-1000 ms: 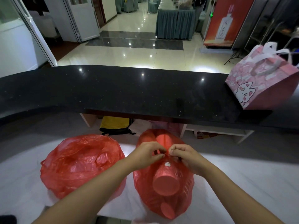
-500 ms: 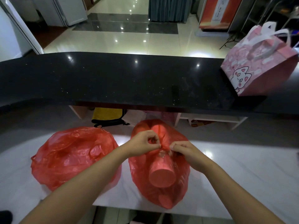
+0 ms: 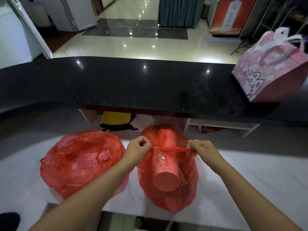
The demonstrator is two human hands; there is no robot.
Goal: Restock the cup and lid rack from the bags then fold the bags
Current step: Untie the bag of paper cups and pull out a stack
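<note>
Two red plastic bags lie on the white counter [image 3: 250, 180]. The right bag [image 3: 188, 185] holds stacks of red cups [image 3: 166, 177] that show through the plastic. My left hand [image 3: 138, 150] pinches one twisted handle of this bag at its tied top. My right hand [image 3: 202, 149] pinches the other handle, which is stretched out to the right. The left bag [image 3: 80, 162] lies shut and crumpled beside my left forearm; what it holds is hidden. No cup and lid rack is in view.
A raised black counter ledge [image 3: 133, 87] runs across behind the bags. A pink paper bag with a cat drawing [image 3: 273, 70] stands on its right end. Under the ledge sit a yellow bag [image 3: 116, 118] and white shelves [image 3: 221, 125].
My hands have drawn apart at the top of the right bag. The right hand has pulled one handle out to the right, stretching the knot.
</note>
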